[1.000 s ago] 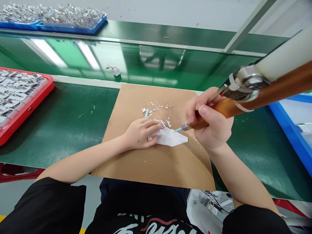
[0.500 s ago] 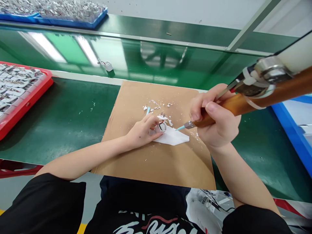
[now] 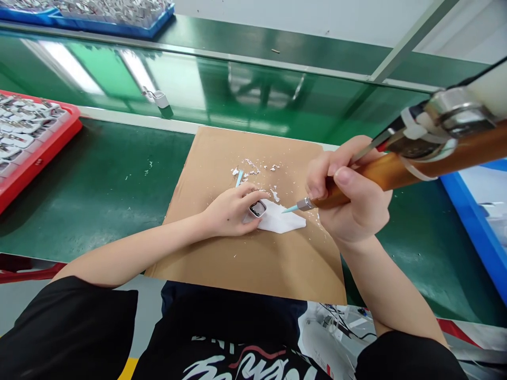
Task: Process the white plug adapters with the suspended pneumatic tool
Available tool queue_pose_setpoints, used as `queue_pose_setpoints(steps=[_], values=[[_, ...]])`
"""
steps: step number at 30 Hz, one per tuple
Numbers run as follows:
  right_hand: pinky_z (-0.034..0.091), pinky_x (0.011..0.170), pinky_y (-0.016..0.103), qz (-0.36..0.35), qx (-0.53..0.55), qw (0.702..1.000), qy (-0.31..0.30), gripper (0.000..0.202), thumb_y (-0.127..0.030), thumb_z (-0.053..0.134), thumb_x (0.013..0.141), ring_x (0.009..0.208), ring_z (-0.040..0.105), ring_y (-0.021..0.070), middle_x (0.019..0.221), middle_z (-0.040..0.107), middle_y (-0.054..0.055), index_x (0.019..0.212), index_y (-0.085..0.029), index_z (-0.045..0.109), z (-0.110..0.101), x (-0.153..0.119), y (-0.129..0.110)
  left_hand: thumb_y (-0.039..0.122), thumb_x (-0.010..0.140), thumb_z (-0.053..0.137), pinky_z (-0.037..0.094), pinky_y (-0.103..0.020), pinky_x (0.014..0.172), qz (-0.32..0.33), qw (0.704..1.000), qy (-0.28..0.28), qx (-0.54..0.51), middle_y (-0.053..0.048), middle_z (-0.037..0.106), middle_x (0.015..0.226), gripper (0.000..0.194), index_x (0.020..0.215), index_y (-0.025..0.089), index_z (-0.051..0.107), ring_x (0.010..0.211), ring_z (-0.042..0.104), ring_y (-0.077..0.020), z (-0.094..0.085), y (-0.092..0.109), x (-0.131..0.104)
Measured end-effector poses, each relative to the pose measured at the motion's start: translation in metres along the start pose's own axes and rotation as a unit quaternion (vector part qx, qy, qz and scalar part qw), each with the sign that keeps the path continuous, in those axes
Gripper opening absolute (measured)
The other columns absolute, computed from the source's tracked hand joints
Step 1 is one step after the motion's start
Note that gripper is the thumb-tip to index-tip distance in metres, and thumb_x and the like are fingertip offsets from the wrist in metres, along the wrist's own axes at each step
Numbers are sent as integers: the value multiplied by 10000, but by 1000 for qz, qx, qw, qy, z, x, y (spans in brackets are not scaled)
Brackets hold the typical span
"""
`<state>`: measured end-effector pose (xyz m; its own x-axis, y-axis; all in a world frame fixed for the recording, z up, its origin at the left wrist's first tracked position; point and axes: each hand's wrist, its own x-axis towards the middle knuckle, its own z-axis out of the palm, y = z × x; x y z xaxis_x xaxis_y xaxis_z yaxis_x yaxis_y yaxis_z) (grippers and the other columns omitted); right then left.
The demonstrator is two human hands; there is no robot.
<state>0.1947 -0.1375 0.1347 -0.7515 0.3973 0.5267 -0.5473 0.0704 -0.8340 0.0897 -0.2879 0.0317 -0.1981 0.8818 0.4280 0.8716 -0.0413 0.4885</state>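
Observation:
My left hand (image 3: 227, 214) pinches a small white charger housing (image 3: 263, 213) between thumb and fingers, its open side facing up and dark parts showing inside. Beneath it lies a white paper sheet (image 3: 283, 221) on a brown cardboard (image 3: 237, 272). My right hand (image 3: 356, 206) is wrapped around an amber glue dispenser (image 3: 374, 171) with a metal lever strapped along it. The dispenser's pale blue nozzle (image 3: 291, 209) points left, over the paper and apart from the housing. Whatever is attached beyond the housing is hidden by my left fingers.
White scraps (image 3: 250, 169) and a loose pale blue tip (image 3: 240, 178) lie on the cardboard. A red tray (image 3: 59, 140) of white plug parts stands left, a blue tray (image 3: 119, 27) at the back, a blue bin (image 3: 473, 211) right. One plug housing (image 3: 160, 98) sits on the green ledge.
My left hand has turned the housing, and its opening now faces up more. The pronged cap on wires beyond it has gone out of sight. The nozzle hardly moved.

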Motion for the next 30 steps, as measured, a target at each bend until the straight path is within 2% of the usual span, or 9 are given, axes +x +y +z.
queue_pose_setpoints(steps=[3,7,11,16,19,21,25,30], values=[[271,368,289,17,2,1000,-11,160,-283,657,753,381,392,108,456,461,-43,653,-232,544,1,-1,-2,397,796,607,445,-291,670,1,998,-31,53,-25,610,822,303,1022,195,587,727,575,-165,-1,-2,1],[231,345,280,34,23,998,-39,198,-293,653,744,355,371,93,428,445,-40,613,-222,523,6,-2,-6,567,806,603,421,-284,665,8,996,12,88,-39,626,837,392,850,179,568,723,553,-159,6,-6,1],[232,325,269,23,32,997,-59,190,-307,678,727,339,353,81,434,435,-49,645,-223,529,10,-4,-10,581,835,562,382,-260,573,11,995,68,76,-8,621,723,406,800,179,515,624,536,-135,18,1,2],[280,349,279,45,5,997,-63,205,-362,686,756,334,359,84,458,440,-52,716,-227,537,13,-10,-15,630,827,537,369,-262,568,20,990,122,60,11,647,688,447,823,183,514,612,587,-130,25,10,4],[286,357,288,17,-5,998,-52,158,-336,653,767,344,384,101,423,403,-59,720,-232,543,16,-12,-15,667,796,547,350,-269,556,17,986,153,69,25,603,609,482,784,186,516,561,570,-124,27,12,5],[283,361,296,2,-15,999,-43,148,-331,648,769,344,384,111,412,376,-63,719,-237,545,18,-11,-15,675,783,554,345,-271,551,16,985,160,70,25,590,587,490,759,188,513,545,563,-122,28,13,6],[265,360,315,15,-42,999,-26,196,-357,682,736,326,347,123,425,339,-62,690,-258,519,22,-10,-15,676,780,549,362,-272,562,2,985,165,50,17,624,624,486,751,193,499,563,582,-123,28,16,7],[278,363,313,20,-35,999,-21,321,-321,688,726,338,342,98,471,283,-56,590,-231,412,26,-9,-18,636,781,570,381,-267,584,0,982,188,11,25,651,655,457,738,192,468,584,609,-113,29,19,8]])
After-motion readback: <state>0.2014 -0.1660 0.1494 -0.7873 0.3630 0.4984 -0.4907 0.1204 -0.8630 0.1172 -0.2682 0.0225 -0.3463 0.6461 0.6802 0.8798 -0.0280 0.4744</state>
